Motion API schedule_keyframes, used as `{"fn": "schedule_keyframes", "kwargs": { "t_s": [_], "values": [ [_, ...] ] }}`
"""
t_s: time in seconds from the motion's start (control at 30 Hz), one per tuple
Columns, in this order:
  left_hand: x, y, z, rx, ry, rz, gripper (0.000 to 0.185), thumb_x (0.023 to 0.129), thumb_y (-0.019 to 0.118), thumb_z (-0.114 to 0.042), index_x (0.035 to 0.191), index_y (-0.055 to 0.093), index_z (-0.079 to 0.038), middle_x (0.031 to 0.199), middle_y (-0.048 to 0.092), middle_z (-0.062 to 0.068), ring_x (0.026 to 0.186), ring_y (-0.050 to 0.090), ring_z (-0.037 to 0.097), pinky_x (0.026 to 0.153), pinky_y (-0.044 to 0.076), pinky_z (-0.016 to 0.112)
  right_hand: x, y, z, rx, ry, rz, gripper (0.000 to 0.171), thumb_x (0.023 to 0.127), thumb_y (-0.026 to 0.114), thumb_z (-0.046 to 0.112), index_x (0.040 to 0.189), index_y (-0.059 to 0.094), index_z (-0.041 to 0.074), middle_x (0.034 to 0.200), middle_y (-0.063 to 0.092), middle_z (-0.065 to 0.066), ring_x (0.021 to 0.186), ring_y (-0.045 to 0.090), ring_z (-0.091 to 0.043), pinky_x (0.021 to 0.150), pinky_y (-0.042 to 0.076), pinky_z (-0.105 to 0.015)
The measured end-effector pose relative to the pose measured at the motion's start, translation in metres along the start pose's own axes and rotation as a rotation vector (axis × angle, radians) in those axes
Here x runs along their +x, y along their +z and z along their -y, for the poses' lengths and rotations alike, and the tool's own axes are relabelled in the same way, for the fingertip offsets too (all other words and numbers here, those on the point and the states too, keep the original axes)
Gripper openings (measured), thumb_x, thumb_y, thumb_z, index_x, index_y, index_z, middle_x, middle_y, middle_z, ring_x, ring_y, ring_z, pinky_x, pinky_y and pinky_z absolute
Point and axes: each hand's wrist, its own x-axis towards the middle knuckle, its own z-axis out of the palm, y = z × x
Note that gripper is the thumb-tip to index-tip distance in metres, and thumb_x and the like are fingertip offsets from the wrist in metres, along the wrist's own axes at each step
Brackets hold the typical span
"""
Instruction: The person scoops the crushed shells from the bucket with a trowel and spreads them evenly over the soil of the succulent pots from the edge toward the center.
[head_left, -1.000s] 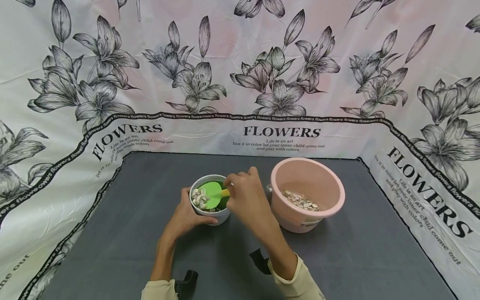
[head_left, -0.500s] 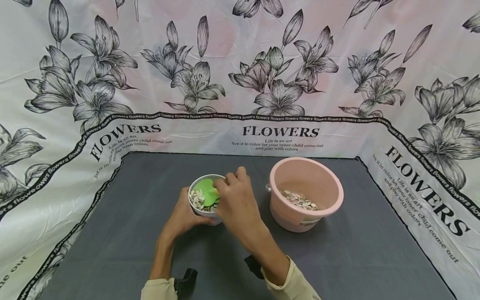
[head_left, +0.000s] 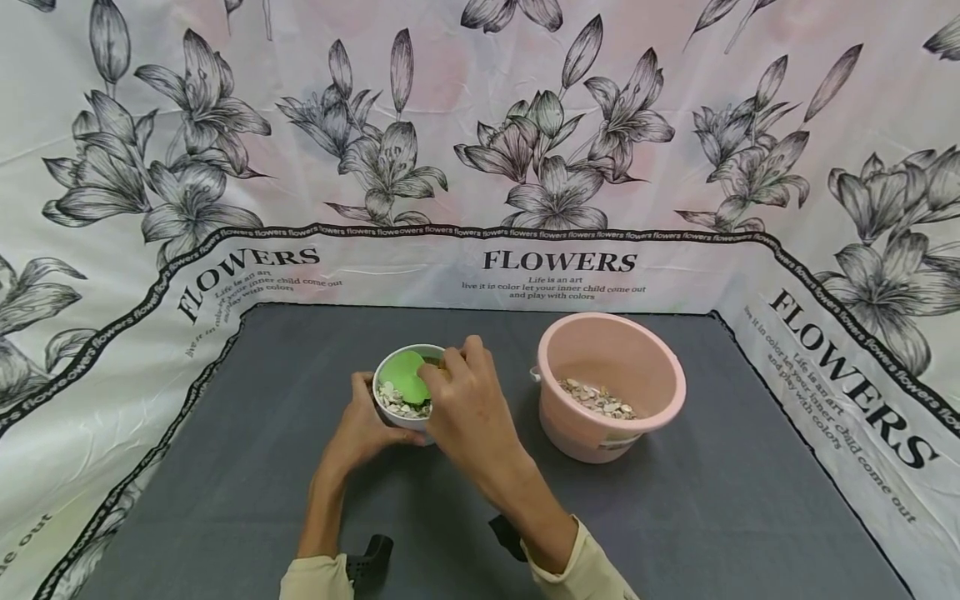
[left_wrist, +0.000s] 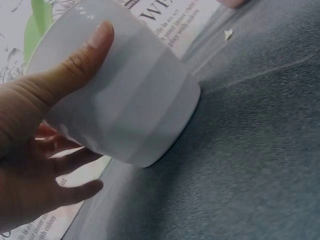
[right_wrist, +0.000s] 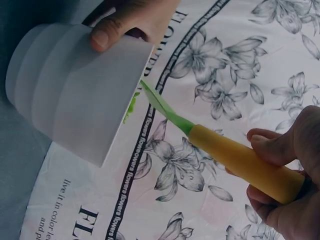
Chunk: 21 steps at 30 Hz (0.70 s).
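A white ribbed plant pot (left_wrist: 130, 95) stands on the grey cloth, holding pale chips (head_left: 401, 402). My left hand (head_left: 363, 433) grips its side, thumb across the near wall and fingers round the far side. My right hand (head_left: 472, 408) holds a small trowel by its yellow handle (right_wrist: 240, 160). The trowel's green blade (head_left: 405, 375) is at the pot's mouth, over the chips, and its tip reaches the rim in the right wrist view. Something bright green (right_wrist: 131, 107) also shows at the pot's rim there.
Right of the pot stands a pink bucket (head_left: 562, 433) with similar chips (head_left: 596, 400) on its bottom. One pale chip (left_wrist: 228, 34) lies on the grey cloth (head_left: 712, 500). A flower-printed white cloth (head_left: 420, 267) rises behind and at both sides.
My right hand has moved left with the trowel, bringing the blade further across the pot's mouth. My left hand has stayed on the pot, and the bucket stands where it was.
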Motion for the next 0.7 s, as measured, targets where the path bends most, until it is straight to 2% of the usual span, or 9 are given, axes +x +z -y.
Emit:
{"fn": "schedule_keyframes", "kwargs": {
  "t_s": [0.07,0.13,0.23,0.27,0.33,0.43,0.53,0.63,0.7],
  "values": [
    [0.001,0.001,0.001,-0.002,0.035,-0.002,0.121,0.061,0.104,-0.021,0.153,0.027,-0.002,0.148,0.048,0.022,0.133,0.053,0.037,0.112,0.044,0.053,0.000,-0.001,-0.001,-0.001,-0.023,-0.004,0.023,0.079,0.074,-0.006,0.096,0.081,0.008,0.082,0.065,-0.008,0.083,0.044,-0.022,0.076,0.047,-0.036],
    [0.004,0.003,0.002,-0.020,0.111,-0.006,0.120,0.058,0.105,-0.020,0.154,0.034,-0.004,0.146,0.053,0.018,0.129,0.056,0.033,0.110,0.048,0.050,-0.001,-0.001,-0.002,0.001,-0.039,-0.009,0.023,0.082,0.071,-0.007,0.097,0.081,0.008,0.082,0.064,-0.008,0.083,0.044,-0.023,0.075,0.046,-0.036],
    [0.009,0.005,0.003,-0.055,0.239,-0.015,0.112,0.054,0.107,-0.017,0.148,0.048,-0.008,0.135,0.063,0.013,0.120,0.062,0.028,0.104,0.053,0.042,-0.002,-0.002,-0.006,0.007,-0.044,-0.020,0.025,0.081,0.071,-0.009,0.098,0.081,0.008,0.082,0.063,-0.009,0.083,0.044,-0.023,0.075,0.046,-0.036],
    [0.009,0.005,0.003,-0.059,0.259,-0.020,0.109,0.053,0.107,-0.016,0.146,0.051,-0.009,0.132,0.065,0.012,0.116,0.064,0.027,0.103,0.054,0.040,-0.002,-0.003,-0.007,0.012,-0.044,-0.022,0.027,0.080,0.071,-0.010,0.098,0.080,0.008,0.083,0.063,-0.008,0.084,0.044,-0.024,0.075,0.046,-0.036],
    [0.007,0.006,0.003,-0.040,0.225,-0.030,0.110,0.052,0.107,-0.016,0.145,0.049,-0.006,0.131,0.062,0.013,0.116,0.061,0.026,0.102,0.052,0.040,-0.003,-0.003,-0.010,0.024,-0.041,-0.034,0.029,0.077,0.072,-0.012,0.097,0.080,0.009,0.083,0.064,-0.008,0.084,0.045,-0.024,0.076,0.046,-0.037],
    [0.003,0.005,0.000,0.008,0.096,-0.024,0.119,0.055,0.106,-0.018,0.150,0.037,0.000,0.138,0.049,0.020,0.122,0.052,0.031,0.108,0.047,0.047,-0.004,-0.005,-0.014,0.070,-0.025,-0.054,0.030,0.076,0.073,-0.012,0.096,0.079,0.010,0.084,0.064,-0.007,0.083,0.044,-0.024,0.076,0.045,-0.037],
    [0.000,0.005,-0.003,0.049,-0.019,-0.003,0.125,0.059,0.105,-0.025,0.152,0.026,0.003,0.142,0.038,0.023,0.128,0.045,0.036,0.112,0.042,0.053,-0.005,-0.008,-0.020,0.133,0.015,-0.079,0.023,0.085,0.075,-0.009,0.097,0.079,0.010,0.084,0.064,-0.007,0.081,0.041,-0.023,0.074,0.042,-0.036],
    [-0.001,0.006,-0.004,0.060,-0.052,0.002,0.125,0.061,0.105,-0.028,0.151,0.025,0.004,0.143,0.036,0.024,0.132,0.043,0.038,0.116,0.040,0.056,-0.006,-0.013,-0.027,0.227,0.070,-0.084,0.017,0.093,0.072,-0.005,0.098,0.080,0.009,0.084,0.066,-0.006,0.080,0.041,-0.022,0.073,0.040,-0.034],
    [-0.002,0.006,-0.003,0.064,-0.040,0.001,0.126,0.062,0.104,-0.028,0.153,0.023,0.005,0.146,0.034,0.025,0.134,0.042,0.039,0.117,0.039,0.058,-0.007,-0.016,-0.032,0.299,0.115,-0.069,0.016,0.094,0.071,-0.004,0.098,0.080,0.009,0.085,0.068,-0.005,0.081,0.040,-0.021,0.073,0.040,-0.033]
  ]
}}
